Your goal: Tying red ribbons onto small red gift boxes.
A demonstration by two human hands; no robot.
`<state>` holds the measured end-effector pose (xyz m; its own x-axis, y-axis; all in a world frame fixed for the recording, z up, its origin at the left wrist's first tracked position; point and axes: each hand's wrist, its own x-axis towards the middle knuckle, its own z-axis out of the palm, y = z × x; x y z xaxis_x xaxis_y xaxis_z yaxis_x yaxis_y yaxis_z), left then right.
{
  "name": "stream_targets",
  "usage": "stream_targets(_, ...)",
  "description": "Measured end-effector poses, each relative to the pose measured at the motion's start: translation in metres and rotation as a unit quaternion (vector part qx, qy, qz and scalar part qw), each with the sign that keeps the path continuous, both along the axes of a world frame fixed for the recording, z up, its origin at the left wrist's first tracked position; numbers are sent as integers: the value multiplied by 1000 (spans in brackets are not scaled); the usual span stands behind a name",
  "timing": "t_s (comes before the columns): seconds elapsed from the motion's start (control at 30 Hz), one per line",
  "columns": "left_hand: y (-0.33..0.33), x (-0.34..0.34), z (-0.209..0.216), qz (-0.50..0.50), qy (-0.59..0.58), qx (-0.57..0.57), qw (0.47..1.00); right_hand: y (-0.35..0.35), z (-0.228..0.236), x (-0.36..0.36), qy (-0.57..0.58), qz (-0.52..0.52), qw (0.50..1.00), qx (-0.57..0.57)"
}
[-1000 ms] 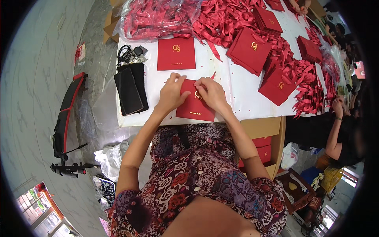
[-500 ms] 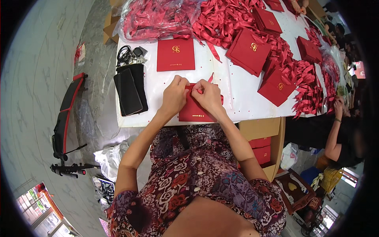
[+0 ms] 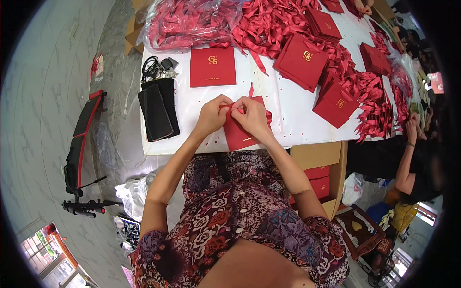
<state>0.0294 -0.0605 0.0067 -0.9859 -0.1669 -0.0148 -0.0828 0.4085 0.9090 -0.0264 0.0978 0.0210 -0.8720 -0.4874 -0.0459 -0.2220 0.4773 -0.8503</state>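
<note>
A small red paper bag (image 3: 237, 135) lies turned at an angle near the table's front edge, under both my hands. My left hand (image 3: 212, 116) is closed in a pinch at its upper left edge. My right hand (image 3: 251, 118) pinches a red ribbon (image 3: 251, 90) close to the left fingertips; one end sticks up beyond the knuckles and more ribbon shows at the bag's right side. The fingers hide where ribbon and bag meet. Just beyond lies a red bag with a gold emblem (image 3: 212, 69), perhaps on top of others.
A black phone (image 3: 157, 110) on a dark cloth and some keys (image 3: 165, 67) lie at left. Loose ribbons (image 3: 269, 29), a plastic bag of ribbons (image 3: 189, 24) and stacked red bags (image 3: 301, 62) cover the far and right side. A co-worker's hand (image 3: 412, 129) is at right.
The bag under my hands has turned, its lower edge now slanting. The ribbon's upright end has shifted left. Both hands stay close together, pinching.
</note>
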Motion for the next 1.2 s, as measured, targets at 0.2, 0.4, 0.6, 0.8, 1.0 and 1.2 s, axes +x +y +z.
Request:
stream_targets(0.2, 4, -4, 30, -15, 4, -88, 996, 3, 2, 5, 44, -13, 995, -86)
stream_targets(0.4, 3, 1, 34, -43, 79, -128, 988, 20, 30, -27, 69, 59, 996, -21)
stream_targets(0.6, 8, 2, 35, -87, 187, -152, 967, 30, 9, -58, -169, 202, 962, -73)
stream_targets(0.8, 2, 4, 34, -123, 196, -182, 956, 25, -1, -74, -300, 253, 912, -117)
stream_targets(1.0, 0, -3, 35, -102, 192, -160, 963, 6, -17, -60, -240, 102, 962, -87)
stream_targets(1.2, -2, -1, 26, -60, 145, -137, 978, 14, -6, -70, -66, -37, 997, -34)
